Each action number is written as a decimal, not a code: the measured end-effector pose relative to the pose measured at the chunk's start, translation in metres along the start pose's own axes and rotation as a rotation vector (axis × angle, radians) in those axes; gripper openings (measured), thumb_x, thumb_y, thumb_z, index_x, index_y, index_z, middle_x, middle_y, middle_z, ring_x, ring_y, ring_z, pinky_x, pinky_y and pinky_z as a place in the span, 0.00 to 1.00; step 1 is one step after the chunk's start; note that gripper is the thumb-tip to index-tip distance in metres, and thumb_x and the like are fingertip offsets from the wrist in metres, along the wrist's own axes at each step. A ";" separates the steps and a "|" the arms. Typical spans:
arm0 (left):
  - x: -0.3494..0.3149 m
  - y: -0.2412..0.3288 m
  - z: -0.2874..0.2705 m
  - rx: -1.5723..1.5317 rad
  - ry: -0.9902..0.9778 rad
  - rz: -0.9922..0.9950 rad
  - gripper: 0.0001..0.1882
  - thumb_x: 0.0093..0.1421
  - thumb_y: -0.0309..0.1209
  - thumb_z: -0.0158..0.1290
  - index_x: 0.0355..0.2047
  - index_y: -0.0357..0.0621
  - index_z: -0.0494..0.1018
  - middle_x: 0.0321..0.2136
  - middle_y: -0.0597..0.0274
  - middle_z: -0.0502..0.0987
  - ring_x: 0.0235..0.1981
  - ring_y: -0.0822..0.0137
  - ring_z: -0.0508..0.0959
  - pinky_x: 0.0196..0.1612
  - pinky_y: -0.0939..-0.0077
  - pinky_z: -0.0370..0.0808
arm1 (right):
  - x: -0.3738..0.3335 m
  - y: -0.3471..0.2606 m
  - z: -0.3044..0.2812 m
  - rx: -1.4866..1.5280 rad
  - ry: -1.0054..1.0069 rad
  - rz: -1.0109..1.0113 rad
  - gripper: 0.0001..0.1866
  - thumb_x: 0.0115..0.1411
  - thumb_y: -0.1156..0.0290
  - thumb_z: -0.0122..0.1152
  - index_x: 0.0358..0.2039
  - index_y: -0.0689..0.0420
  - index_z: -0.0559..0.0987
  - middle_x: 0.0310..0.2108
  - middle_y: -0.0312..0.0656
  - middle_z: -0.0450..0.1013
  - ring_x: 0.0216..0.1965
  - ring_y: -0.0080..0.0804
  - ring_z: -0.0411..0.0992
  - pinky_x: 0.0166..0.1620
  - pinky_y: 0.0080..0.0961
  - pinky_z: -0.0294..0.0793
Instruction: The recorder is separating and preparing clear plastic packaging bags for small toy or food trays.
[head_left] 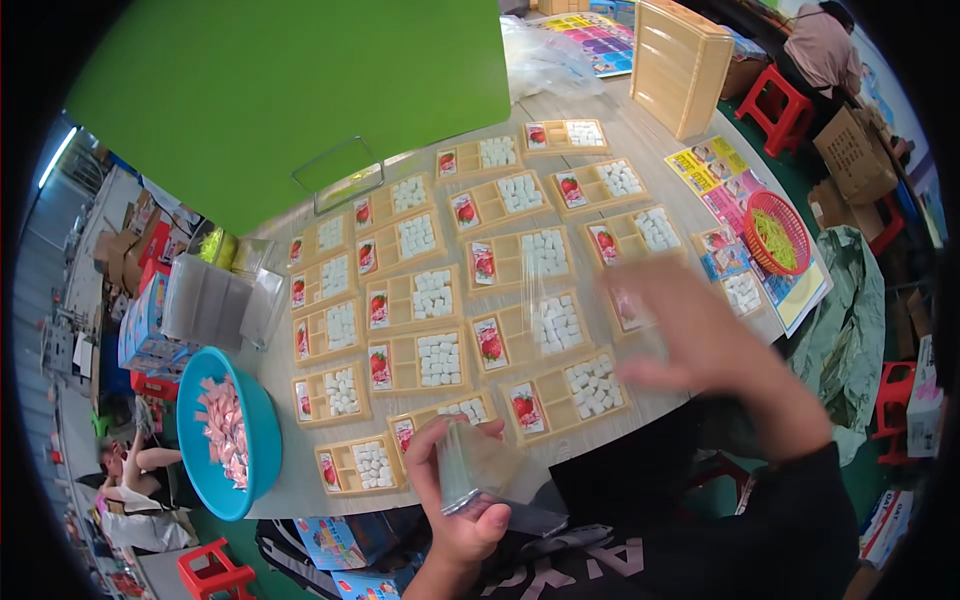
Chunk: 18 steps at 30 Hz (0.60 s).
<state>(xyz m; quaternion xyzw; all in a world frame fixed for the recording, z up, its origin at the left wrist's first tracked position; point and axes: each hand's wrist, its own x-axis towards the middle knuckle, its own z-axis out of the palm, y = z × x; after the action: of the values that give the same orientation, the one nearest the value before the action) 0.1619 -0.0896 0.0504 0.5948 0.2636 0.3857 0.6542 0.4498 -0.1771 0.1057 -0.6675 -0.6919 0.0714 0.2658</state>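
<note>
Surface [630,140] bore trays [400,300], blue basin [263,420] near left, red basket [804,240] right; red stool [775,105] stood far right. Left hand [458,535] gripped clear plastic [490,472]; right hand [685,320], blurred, spread wide.

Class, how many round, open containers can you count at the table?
2: the blue tub at the left edge of the table and the red basket on its right side. Others may be hidden behind the green board.

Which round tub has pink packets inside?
The turquoise basin on the left: pink packets lie in it, while the red basket on the right holds yellow-green strips.
</note>
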 end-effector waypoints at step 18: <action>-0.006 0.009 0.007 0.018 0.102 -0.033 0.56 0.41 0.65 0.66 0.59 0.42 0.55 0.51 0.51 0.65 0.46 0.50 0.78 0.48 0.55 0.78 | 0.152 0.232 -0.004 -0.362 -0.079 0.220 0.28 0.52 0.60 0.68 0.52 0.54 0.73 0.49 0.46 0.71 0.56 0.44 0.66 0.58 0.42 0.63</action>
<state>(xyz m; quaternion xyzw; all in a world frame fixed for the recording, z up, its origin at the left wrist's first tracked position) 0.1619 -0.0986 0.0599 0.5760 0.3099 0.4021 0.6407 0.6626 -0.0092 0.0452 -0.7724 -0.6263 0.0006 0.1050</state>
